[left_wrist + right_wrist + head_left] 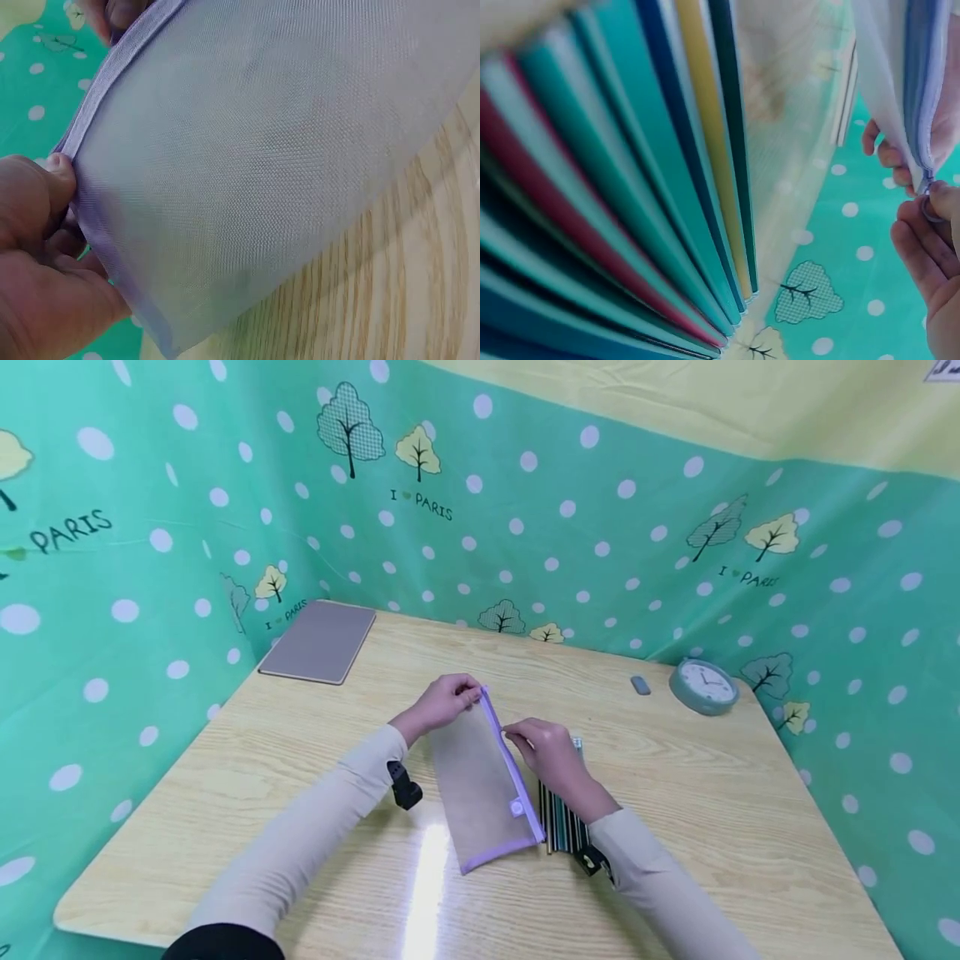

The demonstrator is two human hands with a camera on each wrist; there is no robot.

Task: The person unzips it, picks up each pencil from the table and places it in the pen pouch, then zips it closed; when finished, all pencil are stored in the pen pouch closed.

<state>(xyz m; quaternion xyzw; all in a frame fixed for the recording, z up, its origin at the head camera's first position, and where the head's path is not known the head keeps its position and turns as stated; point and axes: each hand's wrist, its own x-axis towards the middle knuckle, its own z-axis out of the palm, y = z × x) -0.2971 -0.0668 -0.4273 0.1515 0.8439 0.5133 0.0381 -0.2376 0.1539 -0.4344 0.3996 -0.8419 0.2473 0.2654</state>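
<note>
A mesh zipper pouch (480, 777) with purple edging is held tilted above the table, its zipper edge facing right. My left hand (447, 700) grips the far top corner; in the left wrist view the thumb of that hand (37, 247) presses on the purple trim. Farther along the same edge, my right hand (551, 760) pinches the zipper pull. The right wrist view shows the pull's small ring (931, 210) at the fingertips of this hand (930, 262). Under the right forearm stands a row of books (558, 818), spines of several colours, partly hidden by the arm.
A grey flat board or folder (321, 642) lies at the back left of the wooden table (300, 752). At the back right are a round clock (703, 685) and a small grey object (640, 685). A green polka-dot curtain (465, 527) hangs behind the table.
</note>
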